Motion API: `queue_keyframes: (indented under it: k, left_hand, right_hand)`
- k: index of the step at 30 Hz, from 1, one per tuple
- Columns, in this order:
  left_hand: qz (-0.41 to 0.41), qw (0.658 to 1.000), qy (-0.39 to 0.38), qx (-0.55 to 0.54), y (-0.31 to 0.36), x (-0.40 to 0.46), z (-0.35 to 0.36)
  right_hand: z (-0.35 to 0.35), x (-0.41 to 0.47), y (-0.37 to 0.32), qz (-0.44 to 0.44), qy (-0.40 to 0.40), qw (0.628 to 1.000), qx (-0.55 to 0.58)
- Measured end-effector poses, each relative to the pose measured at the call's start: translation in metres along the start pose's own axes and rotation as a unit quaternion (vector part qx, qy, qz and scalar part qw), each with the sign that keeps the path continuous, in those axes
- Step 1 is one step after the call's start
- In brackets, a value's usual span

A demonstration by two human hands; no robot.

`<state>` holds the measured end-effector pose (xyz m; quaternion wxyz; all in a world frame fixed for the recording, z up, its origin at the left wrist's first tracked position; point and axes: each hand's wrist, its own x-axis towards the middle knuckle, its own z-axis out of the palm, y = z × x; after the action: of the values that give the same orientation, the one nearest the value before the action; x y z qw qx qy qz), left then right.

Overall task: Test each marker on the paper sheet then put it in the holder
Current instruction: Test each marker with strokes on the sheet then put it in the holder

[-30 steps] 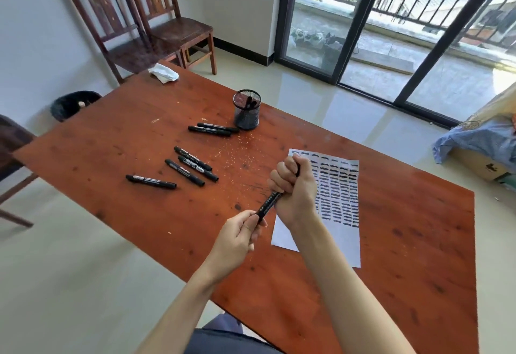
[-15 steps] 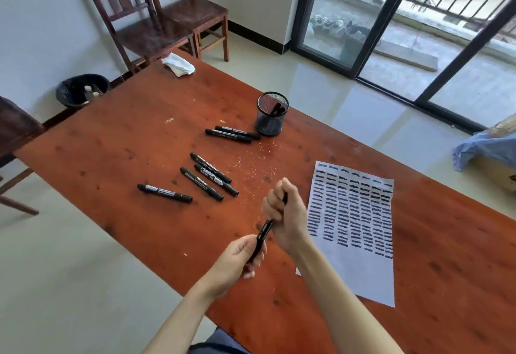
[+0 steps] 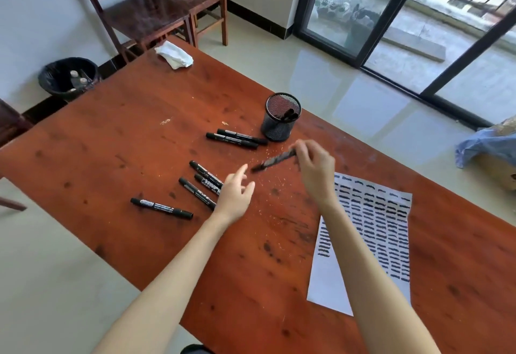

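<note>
The slim black marker [image 3: 275, 160], blurred with motion, hangs above the reddish-brown wooden surface [image 3: 111, 158], pinched at its upper end by the right hand [image 3: 314, 170], whose fingers [image 3: 303, 149] curl round the barrel. Its long axis slants, the free end pointing down and toward the left hand [image 3: 234, 193], the held end angled up toward the black wire-mesh holder [image 3: 280, 117]. That holder stands just beyond the marker, near it, with a few dark markers already inside; the right hand is clearly the nearer one to it, so by my reading the drop-in falls to the right, and the barrel needs tipping upright over the rim first. The left hand hovers apart from the marker's lower tip, fingers loosely spread and holding nothing, above three loose black markers [image 3: 205, 183]; one more [image 3: 162, 208] lies further left and a pair [image 3: 236, 138] sits beside the holder, all apparently waiting their turn. The white paper sheet [image 3: 374, 230], covered in rows of dark test strokes, lies to the right, partly under the right forearm.
</note>
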<state>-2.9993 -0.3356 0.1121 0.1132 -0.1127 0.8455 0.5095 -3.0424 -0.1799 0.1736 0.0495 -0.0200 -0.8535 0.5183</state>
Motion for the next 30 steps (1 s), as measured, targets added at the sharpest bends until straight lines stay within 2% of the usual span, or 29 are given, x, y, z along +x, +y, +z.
queue_keyframes:
  k: [3, 5, 10, 13, 18, 20, 22, 24, 25, 27, 30]
  left_hand:
    - [0.026, 0.998, 0.056, -0.006, 0.007, 0.006, -0.011]
    - [0.025, 0.998, 0.056, -0.014, 0.001, 0.005, -0.016]
    - [0.002, 0.999, 0.044, -0.030, -0.022, -0.009, -0.015]
    - [-0.015, 0.998, 0.047, -0.032, -0.032, -0.017, -0.015]
    - [-0.036, 0.997, 0.052, -0.043, -0.037, -0.024, -0.018]
    - [-0.040, 0.997, 0.054, -0.043, -0.039, -0.026, -0.020]
    - [-0.047, 0.996, 0.059, -0.047, -0.042, -0.029, -0.022]
    - [-0.057, 0.995, 0.064, -0.052, -0.047, -0.033, -0.025]
    - [-0.062, 0.994, 0.066, -0.055, -0.050, -0.035, -0.026]
    - [-0.069, 0.993, 0.068, -0.060, -0.056, -0.042, -0.028]
    - [-0.075, 0.993, 0.071, -0.057, -0.063, -0.054, -0.031]
  right_hand:
    - [-0.008, 0.041, -0.025, -0.044, 0.128, 0.991, 0.016]
    - [-0.008, 0.070, -0.033, -0.045, 0.154, 0.987, 0.008]
    - [0.020, 0.112, -0.014, 0.014, 0.075, 0.993, -0.093]
    - [0.039, 0.112, 0.002, -0.002, 0.025, 0.984, -0.178]
    - [0.045, 0.110, 0.005, -0.006, 0.003, 0.963, -0.268]
    - [0.042, 0.102, 0.001, -0.009, 0.036, 0.966, -0.257]
    - [0.040, 0.085, -0.002, -0.045, 0.113, 0.976, -0.180]
    - [0.047, 0.060, 0.003, -0.096, 0.128, 0.981, -0.112]
    - [0.054, 0.047, 0.009, -0.101, 0.090, 0.985, -0.106]
    - [0.072, 0.022, 0.026, -0.068, -0.044, 0.987, -0.139]
    - [0.101, -0.004, 0.045, 0.017, -0.233, 0.951, -0.204]
